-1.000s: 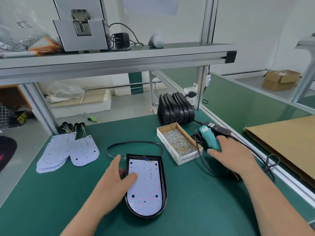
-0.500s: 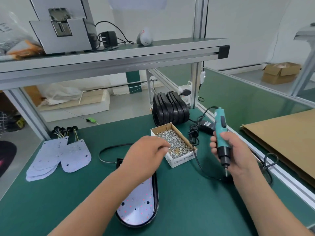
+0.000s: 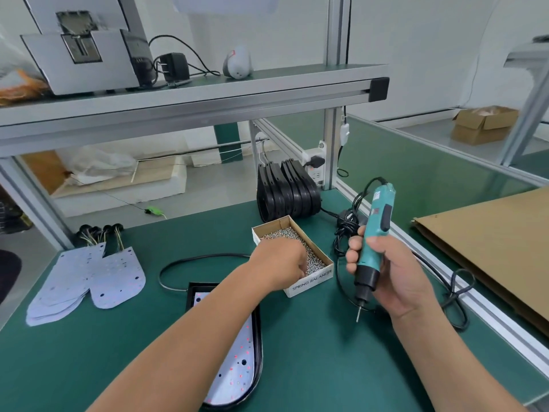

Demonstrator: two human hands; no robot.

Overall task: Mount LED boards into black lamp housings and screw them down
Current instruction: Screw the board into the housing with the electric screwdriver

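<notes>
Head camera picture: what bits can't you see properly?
Head view: fingers of the left hand, down in the screw box, hidden by the hand's back; whether they hold a screw cannot be told.
Head view: middle of the LED board in the black housing, covered by the left forearm.
Head view: label on the screwdriver, too small to read.

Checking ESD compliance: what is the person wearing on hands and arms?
Nothing visible. The left hand and right hand are bare, no gloves; both forearms show no sleeves, wrist strap or watch as far as the frame reaches.
</notes>
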